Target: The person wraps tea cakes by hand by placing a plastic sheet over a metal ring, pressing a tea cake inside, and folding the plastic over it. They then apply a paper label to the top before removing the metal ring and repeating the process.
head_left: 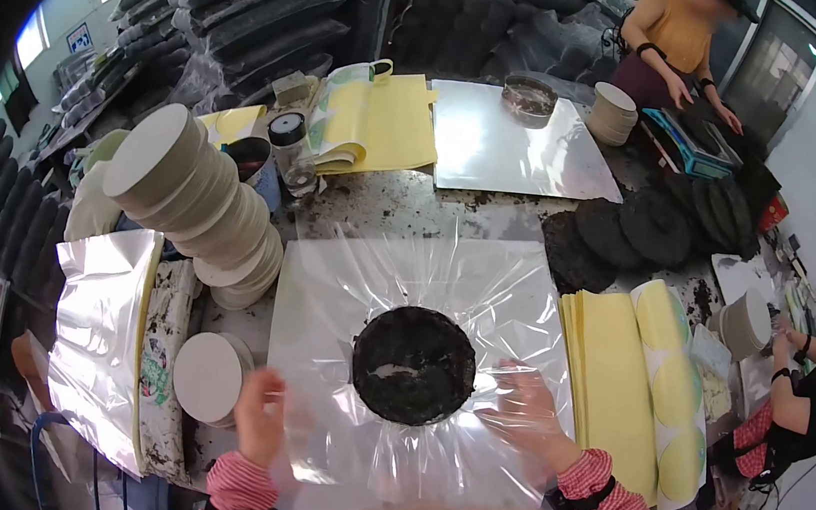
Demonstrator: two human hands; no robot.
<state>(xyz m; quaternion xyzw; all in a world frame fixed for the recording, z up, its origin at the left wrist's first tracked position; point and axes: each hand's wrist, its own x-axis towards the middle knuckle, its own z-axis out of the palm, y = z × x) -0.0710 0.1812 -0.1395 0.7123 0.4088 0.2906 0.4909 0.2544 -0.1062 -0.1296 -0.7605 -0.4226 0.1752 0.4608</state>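
A dark, rough round pressed cake (413, 364) sits mid-sheet on a creased clear plastic sheet (375, 281) at the surface's (374, 196) near edge. The right hand (531, 410) lies spread flat on the sheet beside the cake. The left hand (259, 417) is at the sheet's left edge; I cannot tell its grip.

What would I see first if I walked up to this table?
A dark round cake sits in the middle of a clear plastic sheet, with the left hand at the sheet's left edge and the right hand beside the cake. A leaning stack of pale round discs stands to the left, and yellow paper lies to the right.
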